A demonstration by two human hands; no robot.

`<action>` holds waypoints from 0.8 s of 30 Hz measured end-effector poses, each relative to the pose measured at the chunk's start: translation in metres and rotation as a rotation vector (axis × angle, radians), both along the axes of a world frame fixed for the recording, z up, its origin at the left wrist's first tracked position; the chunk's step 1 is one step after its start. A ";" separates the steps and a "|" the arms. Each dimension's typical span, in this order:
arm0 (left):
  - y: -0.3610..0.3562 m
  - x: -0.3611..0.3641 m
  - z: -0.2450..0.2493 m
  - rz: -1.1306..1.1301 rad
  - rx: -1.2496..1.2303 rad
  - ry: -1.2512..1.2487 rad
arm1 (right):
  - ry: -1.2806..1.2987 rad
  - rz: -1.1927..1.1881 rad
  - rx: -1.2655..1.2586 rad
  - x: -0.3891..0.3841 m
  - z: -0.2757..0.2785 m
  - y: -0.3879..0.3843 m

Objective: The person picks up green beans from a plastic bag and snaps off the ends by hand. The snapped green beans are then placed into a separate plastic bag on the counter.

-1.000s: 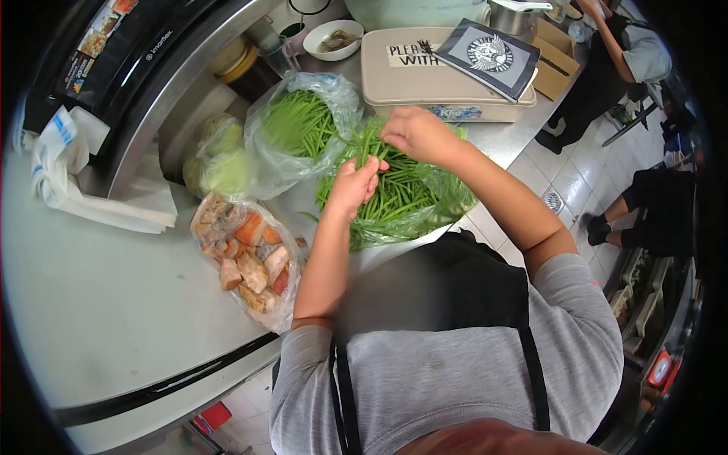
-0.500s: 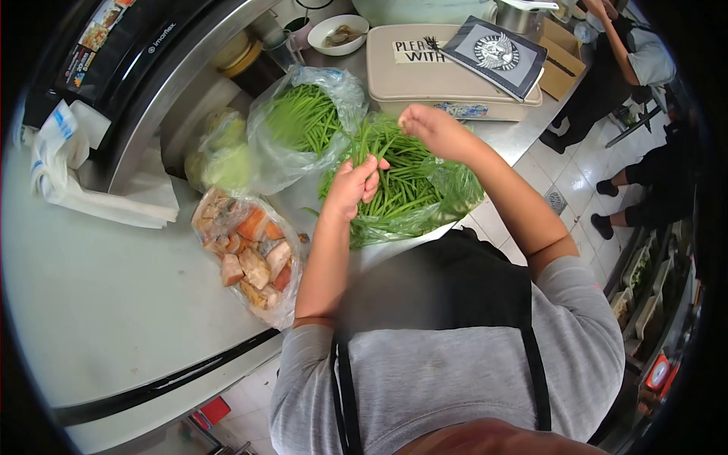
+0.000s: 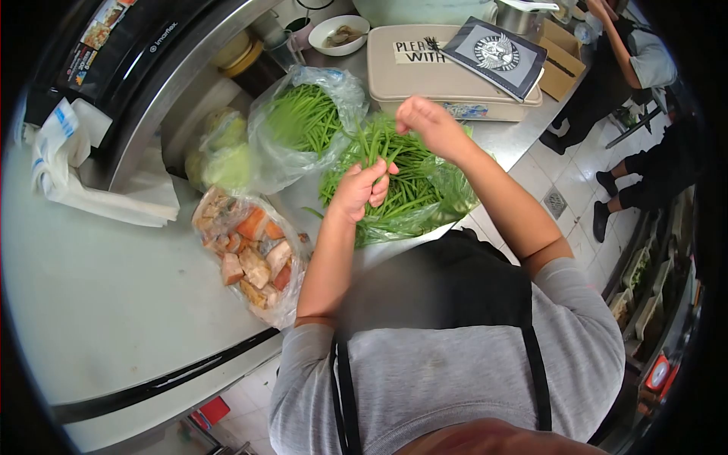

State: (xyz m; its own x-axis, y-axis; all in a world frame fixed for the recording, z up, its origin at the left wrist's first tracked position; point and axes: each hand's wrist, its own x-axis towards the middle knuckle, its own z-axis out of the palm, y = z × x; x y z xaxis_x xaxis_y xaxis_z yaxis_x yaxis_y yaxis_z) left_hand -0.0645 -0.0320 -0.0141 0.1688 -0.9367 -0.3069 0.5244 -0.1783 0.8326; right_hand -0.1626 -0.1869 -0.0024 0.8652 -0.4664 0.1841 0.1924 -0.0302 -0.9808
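Note:
My left hand (image 3: 362, 189) is closed around a small bunch of green beans (image 3: 374, 144), whose tips stick up past the thumb. Raised just to the right, my right hand (image 3: 429, 127) has its fingers curled together in a pinch; whatever they may hold is hidden. Beneath both hands lies an opened plastic bag (image 3: 455, 189) heaped with loose green beans (image 3: 413, 182). A second clear bag (image 3: 265, 163) of green beans, with its pile (image 3: 307, 114) showing, sits farther back to the left.
A bag of chunky brown and orange pieces (image 3: 258, 262) lies by my left forearm, near a bag of pale green produce (image 3: 227, 155). Behind stand a lidded beige bin (image 3: 409, 80) with a notebook (image 3: 497, 57) and a bowl (image 3: 337, 35). Other people (image 3: 644, 61) stand right.
My left hand has shifted slightly right and its bean tips fan out more. My right hand has moved slightly left. Feet of a person at right have shifted.

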 end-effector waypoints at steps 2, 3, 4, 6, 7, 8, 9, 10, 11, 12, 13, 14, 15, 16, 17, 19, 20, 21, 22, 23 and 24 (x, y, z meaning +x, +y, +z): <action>-0.001 0.000 0.000 -0.019 0.011 -0.031 | 0.126 0.095 -0.054 0.002 0.000 0.001; -0.002 0.000 0.000 -0.027 0.028 -0.095 | 0.175 0.111 -0.068 0.001 0.003 0.001; -0.004 0.000 0.000 -0.034 0.041 -0.158 | 0.225 0.128 -0.084 0.001 0.008 0.002; -0.006 0.002 0.002 -0.035 0.062 -0.285 | 0.248 0.151 -0.118 0.003 0.008 0.000; -0.005 0.002 0.005 -0.032 0.073 -0.350 | 0.219 0.156 -0.134 0.004 0.000 -0.003; -0.005 0.002 0.007 -0.029 0.085 -0.415 | 0.191 0.162 -0.149 0.005 -0.004 -0.004; -0.005 0.005 0.006 -0.010 0.106 -0.493 | 0.214 0.086 -0.449 0.004 -0.001 -0.003; -0.005 0.010 0.002 0.009 0.127 -0.570 | 0.234 0.006 -0.749 0.001 0.004 -0.001; -0.004 0.014 -0.002 0.027 0.148 -0.647 | 0.251 -0.078 -1.047 -0.002 0.006 0.001; -0.003 0.017 -0.006 0.053 0.136 -0.711 | 0.265 -0.127 -1.142 -0.004 0.001 0.003; -0.002 0.020 -0.009 0.078 0.123 -0.776 | 0.279 -0.177 -1.237 -0.005 -0.006 0.004; -0.001 0.023 -0.011 0.104 0.110 -0.841 | 0.292 -0.229 -1.332 -0.007 -0.010 0.004; -0.001 0.023 -0.010 0.086 0.136 -0.851 | 0.294 -0.193 -1.248 -0.008 -0.009 0.005; 0.000 0.023 -0.008 0.068 0.163 -0.859 | 0.296 -0.157 -1.165 -0.010 -0.008 0.005; 0.001 0.022 -0.006 0.050 0.191 -0.868 | 0.298 -0.122 -1.081 -0.011 -0.006 0.005; 0.004 0.019 0.001 0.001 0.228 -0.752 | 0.334 -0.082 -0.822 -0.009 0.004 0.004; 0.004 0.018 0.004 -0.025 0.245 -0.694 | 0.350 -0.064 -0.693 -0.007 0.008 0.003; 0.004 0.018 0.005 -0.055 0.238 -0.666 | 0.249 -0.063 -0.788 -0.006 0.009 0.001; 0.005 0.018 0.005 -0.086 0.231 -0.638 | 0.146 -0.062 -0.881 -0.005 0.009 -0.001; 0.005 0.018 0.006 -0.116 0.223 -0.610 | 0.042 -0.061 -0.974 -0.004 0.009 -0.002; 0.005 0.017 0.009 -0.133 0.219 -0.590 | 0.045 -0.055 -1.069 -0.003 0.010 -0.004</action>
